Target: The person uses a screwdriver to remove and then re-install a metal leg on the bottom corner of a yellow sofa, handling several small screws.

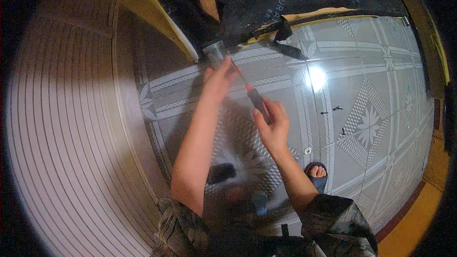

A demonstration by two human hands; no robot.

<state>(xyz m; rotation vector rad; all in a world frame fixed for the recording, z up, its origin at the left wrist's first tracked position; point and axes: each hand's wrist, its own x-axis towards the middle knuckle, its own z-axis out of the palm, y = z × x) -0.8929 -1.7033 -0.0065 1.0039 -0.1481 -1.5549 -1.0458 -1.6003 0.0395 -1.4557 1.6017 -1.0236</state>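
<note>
My right hand (pixel 273 132) is wrapped around the black-and-red handle of a screwdriver (pixel 256 97). The thin shaft slants up and left toward my left hand (pixel 219 82). Between the fingers of that hand is a short silvery furniture leg-like piece (pixel 215 51), blurred, its exact kind unclear. The screwdriver's tip lies by the left fingers, and I cannot tell whether it touches the silvery piece. Just beyond stands a furniture frame with a wooden bar (pixel 176 31) and black lining cloth (pixel 252 0), torn along its lower edge.
A patterned tile floor (pixel 352 85) reflects a bright light. Black scraps (pixel 337 108) and a small round metal piece (pixel 307 151) lie on it, near a sandalled foot (pixel 318 172). A ribbed pale panel (pixel 71 114) fills the left side. Another wooden frame (pixel 423 33) stands far right.
</note>
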